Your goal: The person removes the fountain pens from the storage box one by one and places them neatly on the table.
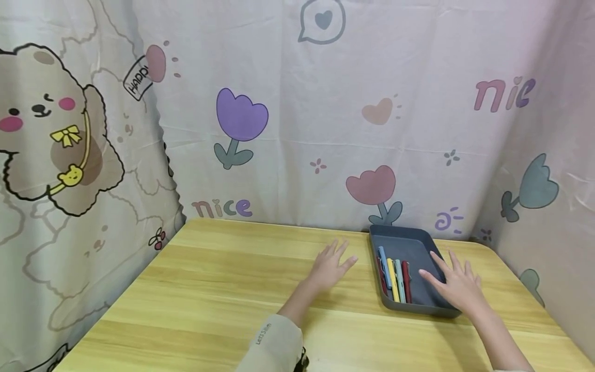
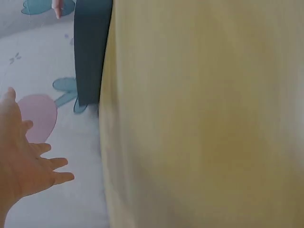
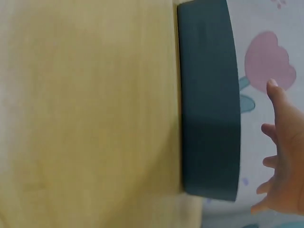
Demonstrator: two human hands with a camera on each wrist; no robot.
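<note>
Pens lie side by side against the left wall of a dark, shallow tray on a wood-grained table, the blue one set slightly farther back. The left hand, fingers apart, hovers beside the tray; the right hand, fingers also spread, hangs above its right rim. Neither grips anything. A low sweep of the right hand could catch the rim and jolt the tray, likely rolling the slender, loose pens across its smooth floor; their close packing might make one pinch drag a neighbour. The tray's corners are rounded, its finish matte; behind hangs a creased, tulip-printed cloth.
</note>
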